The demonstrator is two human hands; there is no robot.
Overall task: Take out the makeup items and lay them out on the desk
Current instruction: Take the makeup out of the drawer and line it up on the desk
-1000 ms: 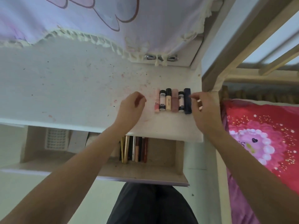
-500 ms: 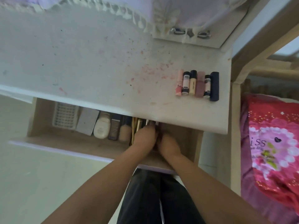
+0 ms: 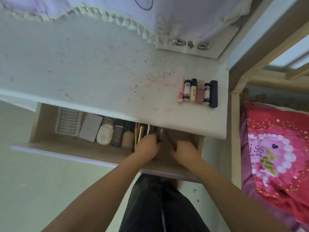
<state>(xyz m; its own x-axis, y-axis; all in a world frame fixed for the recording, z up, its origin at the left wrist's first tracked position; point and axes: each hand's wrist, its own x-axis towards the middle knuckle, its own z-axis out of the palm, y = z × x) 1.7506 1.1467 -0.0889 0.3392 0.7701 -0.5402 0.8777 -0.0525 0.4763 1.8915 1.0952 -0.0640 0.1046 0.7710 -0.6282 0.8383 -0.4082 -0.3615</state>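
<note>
Both hands are inside the open drawer [image 3: 70, 144] under the white desk [image 3: 83, 77]. My left hand [image 3: 148, 145] grips a bundle of dark slim makeup sticks [image 3: 156, 131] next to several gold pencils [image 3: 138, 133]. My right hand [image 3: 185, 152] pinches a thin dark red pencil [image 3: 168, 138] that slants up to the left. Several small tubes and sticks [image 3: 198, 92] lie in a neat row on the desk's right end. More items stay in the drawer: a white round bottle [image 3: 104, 133], dark foundation bottles [image 3: 122, 133] and a grey box [image 3: 91, 127].
A white lattice tray [image 3: 68, 122] sits at the drawer's left end. A fringed lilac cloth [image 3: 117, 9] hangs over the back of the desk. A bed with a red and pink flowered cover [image 3: 277, 153] stands right of the desk, behind a beige frame post [image 3: 235, 131].
Both hands left the row of tubes on the desk and went down into the drawer. They have moved apart there, the right one drawing the red pencil away from the bundle.
</note>
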